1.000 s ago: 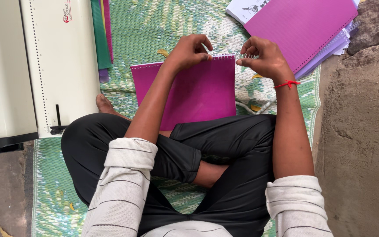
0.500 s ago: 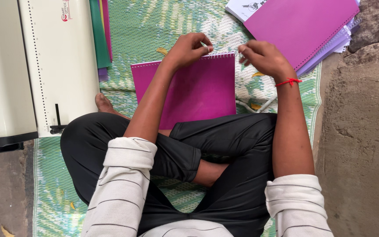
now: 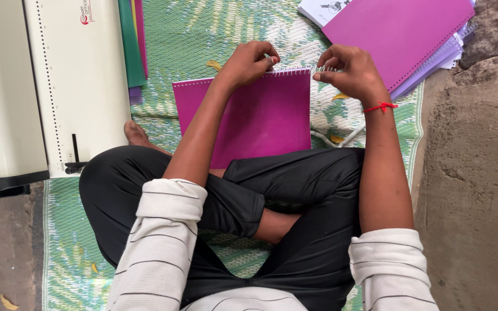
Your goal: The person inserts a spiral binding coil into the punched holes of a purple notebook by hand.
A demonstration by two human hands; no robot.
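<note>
A person sits cross-legged on a green patterned mat [image 3: 214, 34], seen from above. A magenta-covered booklet [image 3: 260, 115] lies at centre frame, resting partly on the mat and partly against the black trouser legs, its far edge fitted with a white spiral wire [image 3: 293, 71]. The left hand [image 3: 250, 62] is curled at the upper centre of the frame, fingertips pinched on the wire near the middle of the booklet's top edge. The right hand [image 3: 350, 70] sits just beside it toward the right, fingers bent and closed on the wire's end at the booklet's upper right corner — a red thread [image 3: 379, 107] circles that wrist. A stack of magenta and purple covers [image 3: 402, 31] with white sheets beneath occupies the upper right of the frame, well apart from the hands. A cream-coloured binding machine [image 3: 59, 80] fills the upper left, with green and pink sheets [image 3: 131, 40] lying just beside it. A bare foot [image 3: 136, 133] shows near the machine's lower edge. Rough stone ground [image 3: 479, 173] runs down the right side.
</note>
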